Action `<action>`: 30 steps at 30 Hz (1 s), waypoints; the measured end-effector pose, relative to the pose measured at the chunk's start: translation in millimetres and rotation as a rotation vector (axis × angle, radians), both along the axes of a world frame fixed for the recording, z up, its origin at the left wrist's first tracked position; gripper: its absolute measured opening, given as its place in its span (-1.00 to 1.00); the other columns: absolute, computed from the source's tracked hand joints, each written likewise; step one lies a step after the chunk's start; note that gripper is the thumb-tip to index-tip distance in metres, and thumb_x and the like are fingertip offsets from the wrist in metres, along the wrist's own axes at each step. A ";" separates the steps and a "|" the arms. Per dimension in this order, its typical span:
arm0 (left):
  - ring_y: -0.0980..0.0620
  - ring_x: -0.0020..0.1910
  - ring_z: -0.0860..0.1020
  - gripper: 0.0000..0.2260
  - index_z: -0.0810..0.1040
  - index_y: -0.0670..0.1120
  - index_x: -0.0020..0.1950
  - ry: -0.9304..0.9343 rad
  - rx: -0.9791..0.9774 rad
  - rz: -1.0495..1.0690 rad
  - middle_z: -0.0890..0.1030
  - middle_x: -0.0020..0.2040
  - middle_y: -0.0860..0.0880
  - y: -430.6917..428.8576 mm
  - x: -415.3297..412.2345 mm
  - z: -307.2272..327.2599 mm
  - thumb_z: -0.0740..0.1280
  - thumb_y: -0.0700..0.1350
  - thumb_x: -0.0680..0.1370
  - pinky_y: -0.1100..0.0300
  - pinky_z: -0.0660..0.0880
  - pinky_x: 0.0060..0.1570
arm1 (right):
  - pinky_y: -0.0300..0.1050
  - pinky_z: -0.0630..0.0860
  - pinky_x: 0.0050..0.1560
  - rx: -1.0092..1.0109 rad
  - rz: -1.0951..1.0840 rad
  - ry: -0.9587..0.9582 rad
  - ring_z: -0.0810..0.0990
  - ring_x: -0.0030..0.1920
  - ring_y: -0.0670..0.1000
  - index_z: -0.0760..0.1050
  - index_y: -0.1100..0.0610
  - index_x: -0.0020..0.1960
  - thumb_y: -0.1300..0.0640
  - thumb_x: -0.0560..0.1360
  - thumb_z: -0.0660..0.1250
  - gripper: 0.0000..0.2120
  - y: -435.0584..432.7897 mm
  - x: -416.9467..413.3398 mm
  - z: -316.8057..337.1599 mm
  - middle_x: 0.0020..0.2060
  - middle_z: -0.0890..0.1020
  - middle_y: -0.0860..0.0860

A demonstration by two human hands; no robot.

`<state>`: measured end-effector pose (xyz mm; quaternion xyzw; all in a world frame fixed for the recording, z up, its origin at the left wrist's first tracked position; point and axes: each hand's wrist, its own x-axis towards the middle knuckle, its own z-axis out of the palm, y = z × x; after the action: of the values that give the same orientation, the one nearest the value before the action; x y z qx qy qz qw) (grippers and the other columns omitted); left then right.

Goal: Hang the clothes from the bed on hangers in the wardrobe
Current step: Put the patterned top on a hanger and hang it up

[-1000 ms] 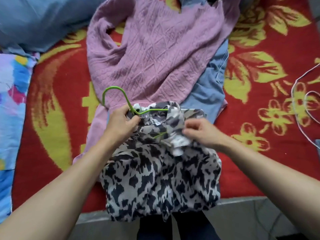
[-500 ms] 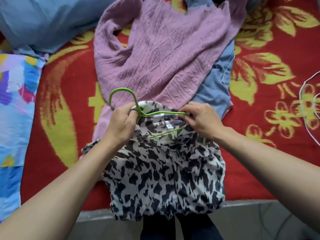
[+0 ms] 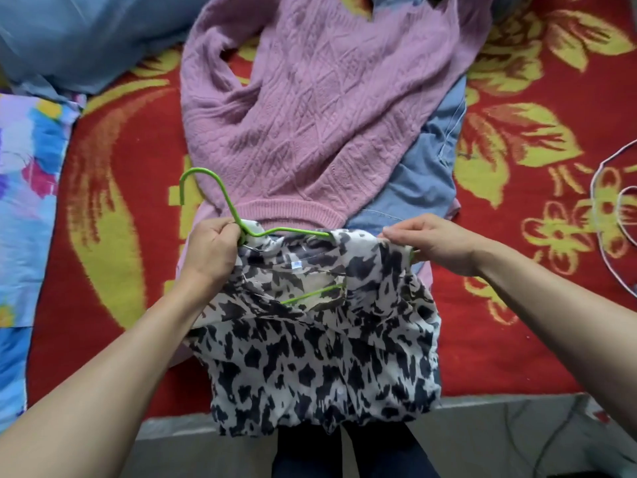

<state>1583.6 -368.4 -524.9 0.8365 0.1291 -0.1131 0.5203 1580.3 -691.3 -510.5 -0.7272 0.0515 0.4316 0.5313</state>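
Holding shirt (image 3: 320, 357) on hanger (image 3: 224, 197), both hands.
Grips hanger's neck with left hand (image 3: 210, 250) at 9 o'clock of the collar, fingers curled tight round the wire, forearm in from 7 o'clock. Pinches shirt's shoulder with right hand (image 3: 437, 244) at 3 o'clock of the collar, thumb and fingers closed on fabric over the hanger's end, forearm in from 4 o'clock. Has shirt spread at centre on blanket (image 3: 517, 305), hem past blanket's edge at 6 o'clock, hook out at 11 o'clock. Beyond, at 12 o'clock, sweater (image 3: 320, 98) over jeans (image 3: 420, 181); cord (image 3: 594, 188) at 3 o'clock.
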 end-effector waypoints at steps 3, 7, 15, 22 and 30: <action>0.00 -0.42 0.36 -0.72 0.41 -0.09 -0.55 0.039 0.028 0.022 0.42 -0.53 0.02 8.3 1.5 -2.4 0.15 -0.14 0.37 0.19 0.24 -0.36 | 0.06 0.50 0.13 0.013 -0.059 -0.060 0.63 -0.05 0.17 0.64 0.32 -0.02 0.03 0.47 0.36 -0.67 -0.9 -1.6 3.8 -0.06 0.69 0.23; -0.03 -0.37 0.36 -0.74 0.42 -0.10 -0.55 0.056 0.041 -0.035 0.45 -0.46 -0.02 7.3 2.9 -1.9 0.16 -0.10 0.34 0.12 0.27 -0.32 | 0.00 0.47 0.00 -0.027 -0.019 -0.058 0.57 -0.16 0.09 0.65 0.30 -0.10 0.09 0.46 0.40 -0.76 4.8 5.5 1.8 -0.14 0.67 0.27; 0.19 -0.52 0.36 -0.60 0.48 -0.43 -0.32 -0.007 0.010 -0.197 0.48 -0.43 -0.16 -43.3 -3.8 16.2 0.23 -0.06 0.44 0.27 0.31 -0.48 | -0.22 0.42 -0.28 -0.194 0.011 -0.230 0.49 -0.33 -0.12 0.62 0.18 -0.23 0.05 0.50 0.41 -0.78 52.9 29.9 -24.1 -0.32 0.61 -0.02; 0.12 -0.43 0.37 -0.69 0.45 -0.34 -0.35 -0.025 0.025 -0.098 0.46 -0.40 -0.22 -28.5 -0.8 6.8 0.19 -0.13 0.47 0.14 0.36 -0.36 | -0.03 0.33 -0.35 -0.574 -0.048 -0.641 0.40 -0.47 -0.02 0.34 0.19 -0.44 -0.25 0.56 0.15 -0.40 37.0 6.6 -32.2 -0.54 0.44 -0.04; -0.11 -0.32 0.49 -0.70 0.62 -0.12 -0.13 -0.164 0.357 -0.080 0.59 -0.26 -0.11 19.0 -8.0 3.2 0.10 -0.08 0.47 -0.09 0.47 -0.29 | -0.03 0.25 -0.35 -0.591 -0.435 -0.647 0.24 -0.50 -0.03 0.24 0.22 -0.46 -0.19 0.52 0.29 -0.40 -3.5 -4.8 -34.9 -0.57 0.23 -0.04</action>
<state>1575.5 -349.4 -521.7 0.9263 0.0712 -0.0405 0.3677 1575.5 -694.7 -545.3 -0.9161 0.1548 0.0295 0.3687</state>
